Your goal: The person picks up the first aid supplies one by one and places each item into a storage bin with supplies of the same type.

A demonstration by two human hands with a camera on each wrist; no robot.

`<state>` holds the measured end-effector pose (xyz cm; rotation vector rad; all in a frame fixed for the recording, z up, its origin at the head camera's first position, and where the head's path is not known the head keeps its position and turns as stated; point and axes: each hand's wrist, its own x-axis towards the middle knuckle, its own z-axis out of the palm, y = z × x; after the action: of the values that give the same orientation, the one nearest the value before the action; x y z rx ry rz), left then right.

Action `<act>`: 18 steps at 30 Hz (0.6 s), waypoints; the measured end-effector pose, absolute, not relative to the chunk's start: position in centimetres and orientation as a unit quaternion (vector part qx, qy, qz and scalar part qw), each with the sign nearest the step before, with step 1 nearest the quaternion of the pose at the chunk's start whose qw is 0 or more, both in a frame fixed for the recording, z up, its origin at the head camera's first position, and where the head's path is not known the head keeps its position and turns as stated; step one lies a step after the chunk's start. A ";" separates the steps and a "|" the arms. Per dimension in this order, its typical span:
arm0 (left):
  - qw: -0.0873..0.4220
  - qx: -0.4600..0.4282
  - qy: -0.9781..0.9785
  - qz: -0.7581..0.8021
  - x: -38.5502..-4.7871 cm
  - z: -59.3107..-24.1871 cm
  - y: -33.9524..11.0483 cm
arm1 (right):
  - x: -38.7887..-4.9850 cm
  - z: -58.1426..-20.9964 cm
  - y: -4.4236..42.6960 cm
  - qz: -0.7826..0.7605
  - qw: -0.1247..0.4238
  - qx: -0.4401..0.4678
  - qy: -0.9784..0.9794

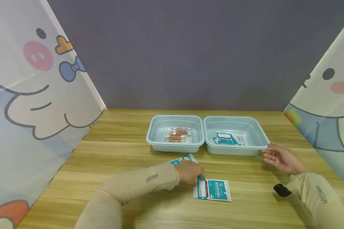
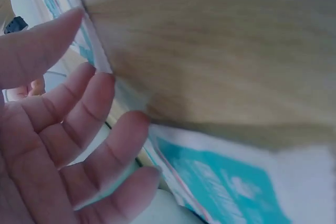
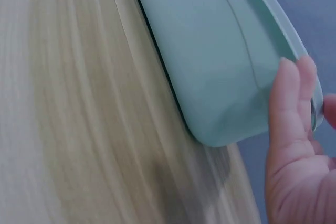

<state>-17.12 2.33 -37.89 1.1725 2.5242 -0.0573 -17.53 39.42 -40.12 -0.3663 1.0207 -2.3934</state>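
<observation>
My left hand (image 1: 189, 171) is low over the table between two flat teal-and-white packets. Its thumb and fingers stand apart, loosely bent, with the thumb tip at the edge of the nearer packet (image 1: 213, 189) in the left wrist view. The other packet (image 2: 226, 182) lies beyond the hand, partly hidden by it in the head view. My right hand (image 1: 283, 158) pinches the near right corner of the right-hand pale blue tray (image 1: 235, 150), fingers beneath the rim and thumb on the other side. Several similar packets (image 1: 227, 138) lie inside that tray.
Beside it, almost touching, stands a matching left tray (image 1: 175, 148) holding clear-wrapped brown swab-like sticks (image 1: 178, 135). A grey panel (image 1: 189, 57) rises behind the wooden table (image 1: 117, 159). Cartoon-printed sheets (image 1: 46, 79) flank both sides. A small black device (image 1: 282, 190) is at the right wrist.
</observation>
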 end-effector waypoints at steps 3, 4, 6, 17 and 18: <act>0.180 0.412 0.893 -0.028 -17.1 -37.9 2.5 | -17.5 -39.8 39.1 -0.875 0.261 -0.123 0.390; 0.179 0.413 0.892 -0.028 -17.0 -37.9 2.5 | -17.5 -39.7 39.0 -0.873 0.259 -0.118 0.395; 0.179 0.416 0.891 -0.027 -17.0 -38.0 2.6 | -17.5 -39.7 38.8 -0.873 0.253 -0.112 0.401; 0.184 0.413 0.891 -0.053 -16.8 -38.0 3.2 | -17.0 -40.0 38.4 -0.888 0.209 -0.117 0.393; 0.182 0.413 0.891 -0.054 -16.9 -38.0 3.1 | -17.0 -40.1 38.3 -0.888 0.204 -0.116 0.396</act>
<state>-16.88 3.14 -38.02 1.1660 2.5138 -0.1527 -17.01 38.34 -40.06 -0.3240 1.1038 -2.4757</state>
